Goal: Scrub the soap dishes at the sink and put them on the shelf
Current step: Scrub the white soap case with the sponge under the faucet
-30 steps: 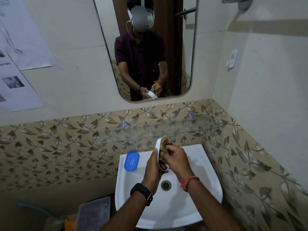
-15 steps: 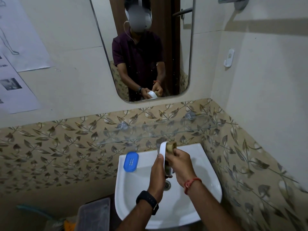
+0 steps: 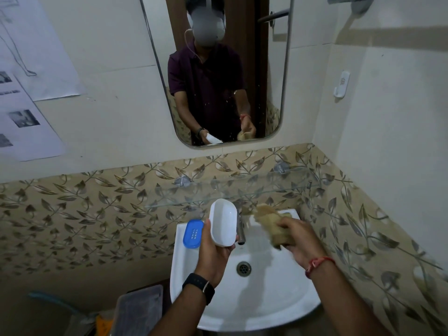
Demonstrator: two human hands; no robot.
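My left hand [image 3: 213, 251] grips a white soap dish [image 3: 223, 221] from below and holds it upright over the white sink [image 3: 254, 299], its hollow side facing me. My right hand [image 3: 298, 241] grips a tan scrubbing cloth [image 3: 271, 224], held apart to the right of the dish. A blue soap dish [image 3: 193, 233] lies on the sink's back left rim. The glass shelf [image 3: 230, 192] runs along the wall just above the sink.
A chrome tap [image 3: 240, 229] stands behind the white dish, above the drain [image 3: 244, 268]. A mirror [image 3: 218, 69] hangs above. Paper sheets [image 3: 29, 93] are stuck on the left wall. A grey plastic box [image 3: 139, 309] sits low at the left of the sink.
My right hand has pulled the cloth away from the white dish to the right. My left hand has turned the dish so that its hollow faces me.
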